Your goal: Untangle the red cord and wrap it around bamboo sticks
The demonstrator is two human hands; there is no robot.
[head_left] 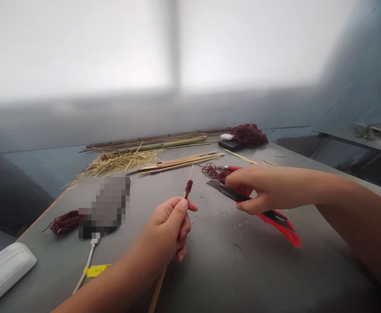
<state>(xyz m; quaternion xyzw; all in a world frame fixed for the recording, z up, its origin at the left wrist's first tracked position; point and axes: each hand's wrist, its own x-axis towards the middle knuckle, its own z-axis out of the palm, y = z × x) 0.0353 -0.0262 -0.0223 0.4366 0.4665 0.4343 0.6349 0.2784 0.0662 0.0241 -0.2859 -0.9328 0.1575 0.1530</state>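
My left hand is closed around a thin bamboo stick, held upright at a slant. Brown cord is wound round the stick just above my thumb, and a pale thin tip sticks out beyond it. To the right, my right hand is closed on a red-and-black utility knife. The knife's dark blade end points left toward the wound stick, apart from it. Behind this hand lie a loose tangle of brown cord and a slim red-handled tool, partly covered by my fingers.
Several bamboo sticks lie mid-table beside a straw pile. Long canes, a black box and a cord heap are at the back. At left are a cord bundle, a blurred-out device with a cable and a white object.
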